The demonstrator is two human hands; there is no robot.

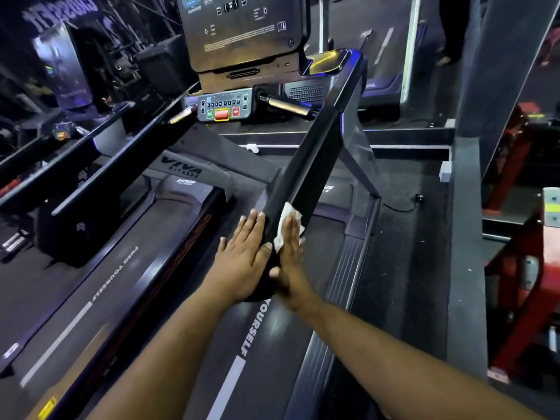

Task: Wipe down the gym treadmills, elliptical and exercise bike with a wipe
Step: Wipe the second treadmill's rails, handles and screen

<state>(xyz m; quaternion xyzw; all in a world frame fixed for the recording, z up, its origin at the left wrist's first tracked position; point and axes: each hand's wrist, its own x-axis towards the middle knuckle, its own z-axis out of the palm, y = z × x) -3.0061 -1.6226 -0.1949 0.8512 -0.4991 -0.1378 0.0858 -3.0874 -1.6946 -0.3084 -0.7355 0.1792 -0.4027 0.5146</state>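
A black padded handrail (315, 153) of the treadmill runs from the console down to the middle of the view. My left hand (242, 256) lies flat with straight fingers against the rail's left face near its lower end. Against the rail's right face, my right hand (291, 250) presses a white wipe (288, 216) with straight fingers. The wipe sticks out above and beside the fingers. The treadmill belt (251, 338) with the words PUSH YOURSELF lies below both arms. The control panel (225, 107) with a red stop button sits at the rail's far end.
A second treadmill (100, 286) stands to the left with its own handrail (91, 165). A phone-like dark slab (328, 60) rests on the console's right tray. Red steel gym frames (521, 268) stand at the right. A person's legs (451, 34) show at the top right.
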